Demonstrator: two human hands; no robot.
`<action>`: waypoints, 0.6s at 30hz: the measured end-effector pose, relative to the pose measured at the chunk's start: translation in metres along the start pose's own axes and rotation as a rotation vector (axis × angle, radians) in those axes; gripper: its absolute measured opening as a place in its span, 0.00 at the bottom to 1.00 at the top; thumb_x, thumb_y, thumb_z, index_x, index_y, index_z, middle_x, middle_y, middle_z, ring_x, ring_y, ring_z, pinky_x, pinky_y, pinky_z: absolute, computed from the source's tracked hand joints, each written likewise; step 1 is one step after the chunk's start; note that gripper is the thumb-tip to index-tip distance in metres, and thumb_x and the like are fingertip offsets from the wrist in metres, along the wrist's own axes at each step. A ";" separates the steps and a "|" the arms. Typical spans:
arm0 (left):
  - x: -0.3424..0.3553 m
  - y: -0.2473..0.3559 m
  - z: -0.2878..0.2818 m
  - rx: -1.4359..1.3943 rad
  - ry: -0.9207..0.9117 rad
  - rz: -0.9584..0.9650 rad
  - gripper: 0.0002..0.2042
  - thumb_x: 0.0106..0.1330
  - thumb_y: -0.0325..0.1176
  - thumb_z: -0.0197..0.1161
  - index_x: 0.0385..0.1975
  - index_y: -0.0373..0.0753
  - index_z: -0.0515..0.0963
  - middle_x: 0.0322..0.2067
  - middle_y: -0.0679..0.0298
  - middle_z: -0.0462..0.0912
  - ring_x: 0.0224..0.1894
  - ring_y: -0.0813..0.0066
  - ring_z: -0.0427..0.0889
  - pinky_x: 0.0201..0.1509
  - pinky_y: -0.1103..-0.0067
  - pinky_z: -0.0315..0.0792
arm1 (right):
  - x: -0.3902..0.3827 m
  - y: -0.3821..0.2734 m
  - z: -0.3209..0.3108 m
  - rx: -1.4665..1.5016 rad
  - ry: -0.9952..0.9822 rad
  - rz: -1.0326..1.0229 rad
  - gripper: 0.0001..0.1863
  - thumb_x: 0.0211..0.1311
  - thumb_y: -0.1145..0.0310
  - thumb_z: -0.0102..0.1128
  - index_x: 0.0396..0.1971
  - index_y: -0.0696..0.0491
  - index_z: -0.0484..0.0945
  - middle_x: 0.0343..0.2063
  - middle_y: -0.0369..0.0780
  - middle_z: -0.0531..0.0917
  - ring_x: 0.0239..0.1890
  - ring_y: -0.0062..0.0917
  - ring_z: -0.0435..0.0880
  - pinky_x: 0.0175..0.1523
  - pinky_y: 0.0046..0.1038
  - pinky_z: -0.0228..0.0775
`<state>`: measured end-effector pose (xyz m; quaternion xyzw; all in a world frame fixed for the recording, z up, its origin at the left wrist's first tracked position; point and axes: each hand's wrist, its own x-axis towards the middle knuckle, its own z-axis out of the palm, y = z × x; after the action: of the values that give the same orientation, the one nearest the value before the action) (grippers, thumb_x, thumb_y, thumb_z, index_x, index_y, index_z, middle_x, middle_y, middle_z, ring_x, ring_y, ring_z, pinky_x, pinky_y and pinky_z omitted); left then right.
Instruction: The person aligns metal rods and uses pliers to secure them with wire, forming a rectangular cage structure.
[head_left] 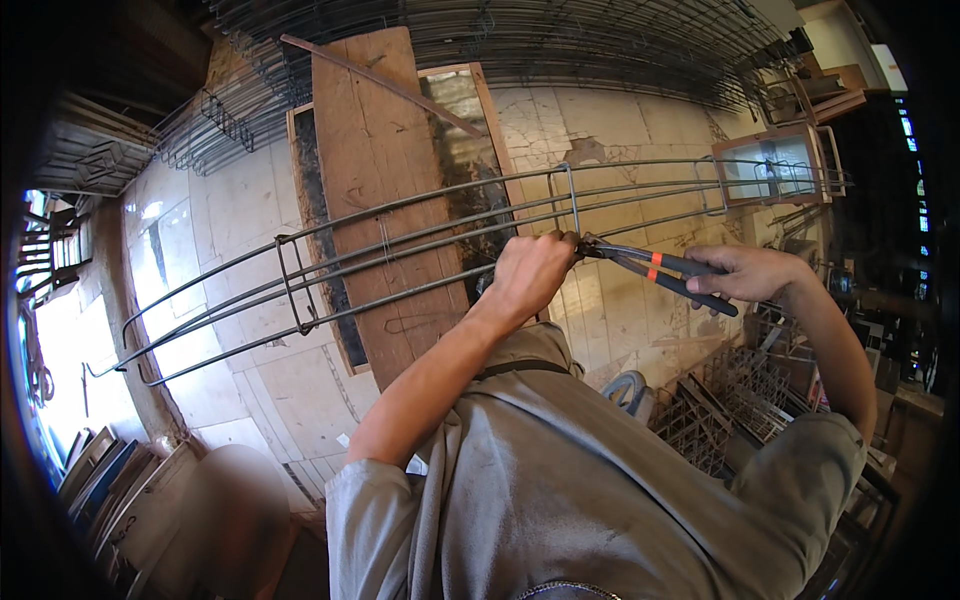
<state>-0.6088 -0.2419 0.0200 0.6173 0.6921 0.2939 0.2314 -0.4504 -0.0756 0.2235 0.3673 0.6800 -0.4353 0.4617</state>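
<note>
A long rebar cage (400, 238) of thin steel bars and rectangular stirrups runs across in front of me. My left hand (533, 272) is closed on its near bar, beside a stirrup (573, 200); the fingertips are partly hidden. My right hand (745, 274) grips the dark handles of a pair of pincers (665, 268) with orange bands. The pincers' jaws meet the cage right by my left fingers, at the foot of that stirrup. Any wire between the jaws is too small to make out.
Beneath the cage lies a wide wooden plank (375, 130), with a thin wooden strip (380, 85) across it. A framed box (770, 168) is under the cage's right end. Many steel bars (520, 45) are stacked at the back. More wire cages (735, 400) stand at lower right.
</note>
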 end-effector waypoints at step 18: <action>0.000 -0.001 0.002 0.085 -0.013 0.010 0.14 0.63 0.40 0.58 0.32 0.33 0.74 0.18 0.56 0.79 0.21 0.57 0.82 0.21 0.68 0.74 | -0.007 0.007 0.019 -0.077 0.141 -0.099 0.15 0.70 0.57 0.47 0.43 0.55 0.67 0.27 0.38 0.78 0.28 0.19 0.75 0.35 0.25 0.70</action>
<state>-0.6084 -0.2417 0.0183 0.6321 0.6993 0.2612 0.2079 -0.4364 -0.0911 0.2250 0.3449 0.7443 -0.4043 0.4044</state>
